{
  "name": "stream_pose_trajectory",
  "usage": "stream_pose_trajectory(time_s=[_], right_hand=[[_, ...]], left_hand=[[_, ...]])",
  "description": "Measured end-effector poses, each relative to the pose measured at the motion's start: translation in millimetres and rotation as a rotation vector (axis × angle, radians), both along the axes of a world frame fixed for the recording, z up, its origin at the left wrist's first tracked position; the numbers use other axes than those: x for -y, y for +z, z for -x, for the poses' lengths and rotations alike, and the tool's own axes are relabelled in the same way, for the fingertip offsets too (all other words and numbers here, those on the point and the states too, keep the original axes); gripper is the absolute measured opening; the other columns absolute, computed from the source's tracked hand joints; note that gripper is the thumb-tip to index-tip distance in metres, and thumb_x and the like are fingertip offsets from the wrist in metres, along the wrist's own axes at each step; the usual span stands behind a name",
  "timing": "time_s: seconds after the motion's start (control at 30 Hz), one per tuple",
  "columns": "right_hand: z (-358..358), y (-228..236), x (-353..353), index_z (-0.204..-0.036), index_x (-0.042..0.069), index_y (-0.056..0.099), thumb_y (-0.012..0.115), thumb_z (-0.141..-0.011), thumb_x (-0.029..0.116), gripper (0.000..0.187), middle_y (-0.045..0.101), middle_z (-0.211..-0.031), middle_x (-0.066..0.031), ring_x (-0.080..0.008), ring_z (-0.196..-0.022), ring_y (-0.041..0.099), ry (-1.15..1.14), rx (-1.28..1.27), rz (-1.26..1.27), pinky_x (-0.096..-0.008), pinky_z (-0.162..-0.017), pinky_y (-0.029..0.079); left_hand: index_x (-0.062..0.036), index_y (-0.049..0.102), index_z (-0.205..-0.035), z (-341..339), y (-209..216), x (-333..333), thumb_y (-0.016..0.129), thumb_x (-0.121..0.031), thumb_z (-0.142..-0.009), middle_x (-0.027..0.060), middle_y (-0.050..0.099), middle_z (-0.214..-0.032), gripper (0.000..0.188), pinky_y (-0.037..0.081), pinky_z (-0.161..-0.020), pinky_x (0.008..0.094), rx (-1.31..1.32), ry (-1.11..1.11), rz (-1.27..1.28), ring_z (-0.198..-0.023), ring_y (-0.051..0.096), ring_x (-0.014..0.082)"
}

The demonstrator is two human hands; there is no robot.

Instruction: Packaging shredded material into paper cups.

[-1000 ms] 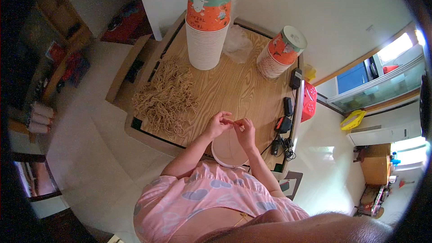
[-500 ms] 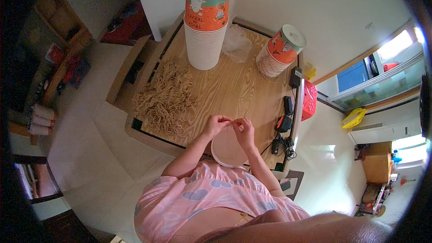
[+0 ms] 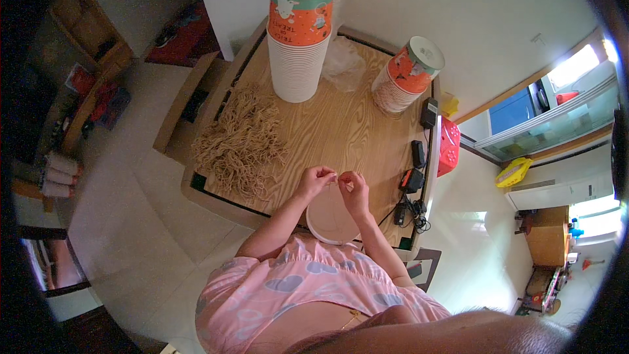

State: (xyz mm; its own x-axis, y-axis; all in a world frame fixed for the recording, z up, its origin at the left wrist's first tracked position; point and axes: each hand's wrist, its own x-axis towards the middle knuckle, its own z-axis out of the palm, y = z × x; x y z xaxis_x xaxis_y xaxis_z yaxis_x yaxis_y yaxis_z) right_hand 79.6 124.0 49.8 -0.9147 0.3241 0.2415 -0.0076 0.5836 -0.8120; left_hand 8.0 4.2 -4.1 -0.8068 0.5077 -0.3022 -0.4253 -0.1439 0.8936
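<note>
Two hands meet over the open paper cup [image 3: 331, 216] at the table's [image 3: 341, 124] near edge: left hand [image 3: 316, 180] and right hand [image 3: 354, 191], each grip pinching a thin string [image 3: 339, 181] between fingertips. Left of the cup lies a string pile [image 3: 241, 144]; beyond it stand cup stacks [image 3: 298, 36].

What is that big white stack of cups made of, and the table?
The cups look like matte paper: thin stacked rims, printed orange wrap on top. The table looks like smooth wood or wood-look laminate, going by its wavy grain lines.
</note>
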Motion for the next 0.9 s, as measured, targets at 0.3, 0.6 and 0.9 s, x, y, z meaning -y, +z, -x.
stream_pose_trajectory(time_s=[0.3, 0.6, 0.9], right_hand=[[-0.4, 0.0, -1.2, -0.076, 0.003, 0.062, 0.062, -0.069, 0.000, 0.008, 0.060, -0.075, -0.0092, -0.0247, -0.072, 0.055, 0.056, -0.038, -0.149, -0.0327, -0.064, 0.045], [2.0, -0.4, 1.5, -0.075, 0.002, 0.061, 0.065, -0.069, 0.001, 0.007, 0.058, -0.071, -0.0101, -0.0236, -0.071, 0.056, 0.032, -0.005, -0.078, -0.0315, -0.064, 0.046], [1.1, 0.0, -4.5, -0.079, 0.000, 0.061, 0.060, -0.076, 0.000, 0.003, 0.062, -0.074, -0.0067, -0.0102, -0.068, 0.057, -0.014, 0.175, 0.163, -0.0244, -0.064, 0.047]], left_hand=[[0.0007, 0.061, -0.082, -1.2, -0.8, -2.4, 0.060, -0.005, -0.079, 0.0041, 0.062, -0.075, 0.006, 0.049, -0.064, 0.0224, -0.020, 0.029, -0.046, -0.070, 0.058, 0.0094], [0.0002, 0.062, -0.080, 0.5, 1.8, -2.9, 0.062, -0.006, -0.078, 0.0042, 0.062, -0.075, 0.006, 0.049, -0.063, 0.0226, -0.009, 0.059, -0.046, -0.068, 0.058, 0.0096], [0.0009, 0.064, -0.080, 1.9, 2.1, 1.6, 0.063, -0.006, -0.076, 0.0047, 0.062, -0.072, 0.008, 0.048, -0.061, 0.0223, -0.047, -0.027, 0.102, -0.066, 0.058, 0.0098]])
